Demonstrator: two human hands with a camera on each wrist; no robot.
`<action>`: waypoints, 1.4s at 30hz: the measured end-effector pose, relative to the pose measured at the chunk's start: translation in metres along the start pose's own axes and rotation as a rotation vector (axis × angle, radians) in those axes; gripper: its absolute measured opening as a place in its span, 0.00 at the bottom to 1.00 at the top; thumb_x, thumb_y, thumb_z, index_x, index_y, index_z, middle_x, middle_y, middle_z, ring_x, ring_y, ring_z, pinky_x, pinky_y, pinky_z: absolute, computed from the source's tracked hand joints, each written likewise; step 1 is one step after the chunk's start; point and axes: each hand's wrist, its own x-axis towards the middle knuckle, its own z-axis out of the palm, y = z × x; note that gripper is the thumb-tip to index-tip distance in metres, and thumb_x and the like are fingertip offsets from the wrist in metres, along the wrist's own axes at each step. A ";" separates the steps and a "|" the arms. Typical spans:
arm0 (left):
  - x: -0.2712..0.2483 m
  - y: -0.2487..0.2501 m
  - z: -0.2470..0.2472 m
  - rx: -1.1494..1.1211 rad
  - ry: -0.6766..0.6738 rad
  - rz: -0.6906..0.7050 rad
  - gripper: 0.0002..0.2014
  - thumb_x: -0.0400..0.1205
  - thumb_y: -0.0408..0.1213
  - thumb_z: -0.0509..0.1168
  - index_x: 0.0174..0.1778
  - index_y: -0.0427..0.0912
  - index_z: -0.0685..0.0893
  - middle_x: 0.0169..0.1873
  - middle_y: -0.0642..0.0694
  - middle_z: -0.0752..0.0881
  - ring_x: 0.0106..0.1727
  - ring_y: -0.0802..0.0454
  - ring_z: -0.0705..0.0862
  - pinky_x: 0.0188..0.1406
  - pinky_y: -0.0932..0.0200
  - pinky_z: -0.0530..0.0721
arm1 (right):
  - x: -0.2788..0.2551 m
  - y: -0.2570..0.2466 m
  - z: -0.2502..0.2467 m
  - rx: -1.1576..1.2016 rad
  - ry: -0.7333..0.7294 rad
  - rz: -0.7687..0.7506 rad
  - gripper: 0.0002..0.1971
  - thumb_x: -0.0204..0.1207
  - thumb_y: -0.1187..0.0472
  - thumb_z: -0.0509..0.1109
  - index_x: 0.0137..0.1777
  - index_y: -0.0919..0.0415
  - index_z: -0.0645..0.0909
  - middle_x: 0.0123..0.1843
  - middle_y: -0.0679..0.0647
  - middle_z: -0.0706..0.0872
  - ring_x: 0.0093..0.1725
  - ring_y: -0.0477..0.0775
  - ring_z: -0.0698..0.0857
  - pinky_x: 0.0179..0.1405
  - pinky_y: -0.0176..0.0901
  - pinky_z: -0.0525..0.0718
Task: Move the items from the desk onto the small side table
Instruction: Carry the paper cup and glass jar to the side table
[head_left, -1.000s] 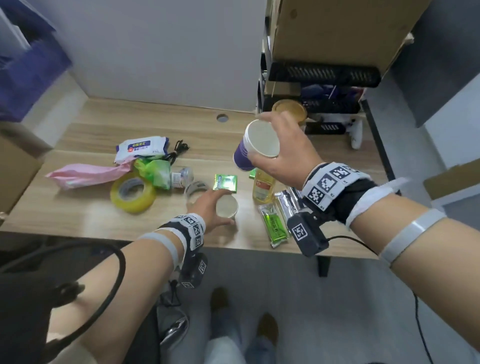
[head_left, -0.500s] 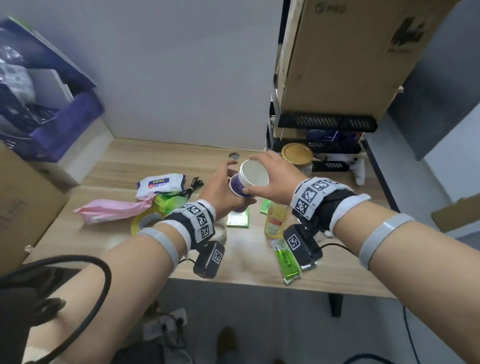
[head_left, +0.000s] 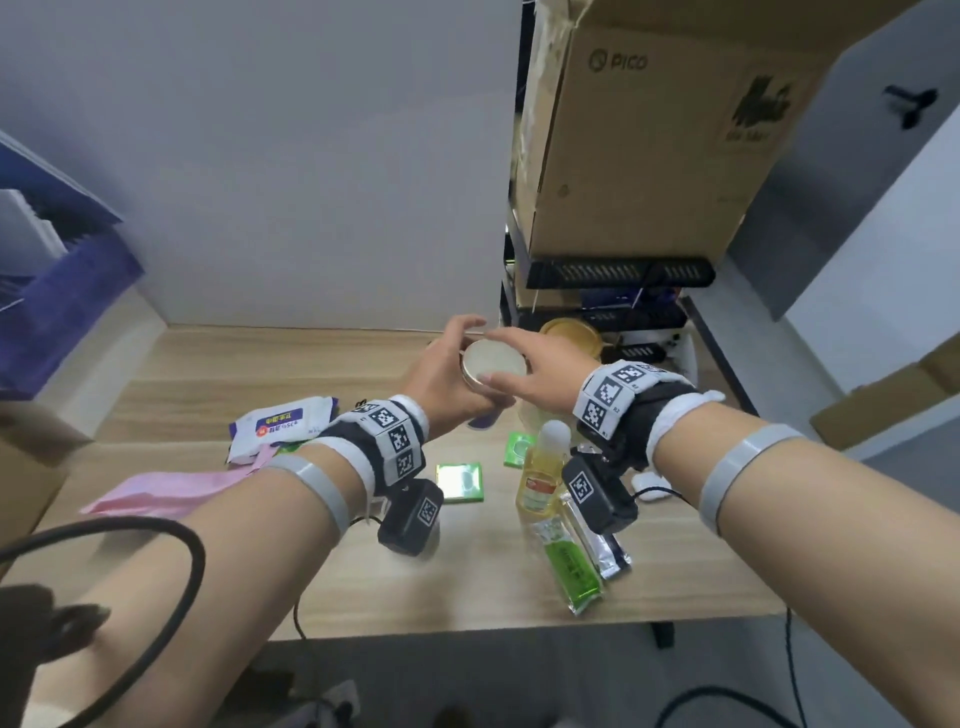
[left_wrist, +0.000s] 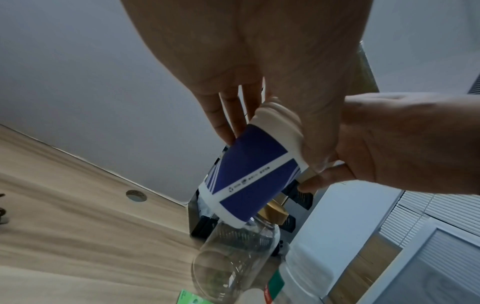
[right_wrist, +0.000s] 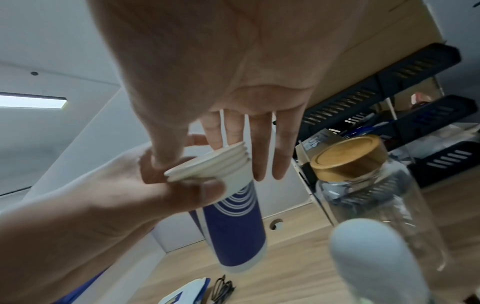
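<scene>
A stack of nested blue-and-white paper cups (head_left: 483, 364) is held in the air over the wooden desk (head_left: 260, 364). My left hand (head_left: 447, 366) grips the stack from the left; its thumb lies across the wall just under the rims (right_wrist: 205, 191). My right hand (head_left: 511, 358) spans the top, thumb on the near rim and straight fingers past the far rim (right_wrist: 259, 154). The left wrist view shows the cups (left_wrist: 246, 174) tilted between both hands. The side table is not in view.
On the desk lie a wipes pack (head_left: 283, 423), a pink packet (head_left: 166, 491), two green sachets (head_left: 460, 480), a yellow oil bottle (head_left: 540, 467), a green packet (head_left: 571, 571) and a silver one (head_left: 602, 540). A wooden-lidded glass jar (right_wrist: 363, 195) stands by black trays under a cardboard box (head_left: 649, 130).
My left hand rose from the cup on the desk to the cup in my right hand, and both now hold the stack. The cups moved back and left; the view tilted up.
</scene>
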 end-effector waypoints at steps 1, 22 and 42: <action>0.006 -0.002 0.002 0.006 0.000 -0.009 0.47 0.63 0.53 0.81 0.76 0.54 0.66 0.62 0.51 0.84 0.58 0.51 0.85 0.61 0.49 0.85 | 0.005 0.011 0.000 0.034 -0.004 0.049 0.30 0.80 0.41 0.65 0.80 0.51 0.69 0.72 0.52 0.81 0.67 0.54 0.82 0.62 0.44 0.77; 0.086 -0.055 0.024 0.274 -0.069 -0.297 0.36 0.65 0.52 0.78 0.70 0.58 0.75 0.68 0.47 0.78 0.65 0.47 0.80 0.66 0.58 0.75 | 0.104 0.139 -0.001 -0.227 -0.161 0.313 0.50 0.53 0.41 0.82 0.77 0.39 0.61 0.71 0.60 0.65 0.71 0.69 0.68 0.63 0.65 0.80; 0.105 0.149 0.071 0.082 -0.182 0.318 0.32 0.70 0.48 0.78 0.69 0.48 0.74 0.61 0.45 0.75 0.57 0.49 0.78 0.62 0.56 0.78 | -0.171 0.085 -0.130 -0.029 0.867 0.745 0.45 0.51 0.40 0.83 0.68 0.42 0.67 0.64 0.57 0.70 0.62 0.60 0.77 0.68 0.50 0.78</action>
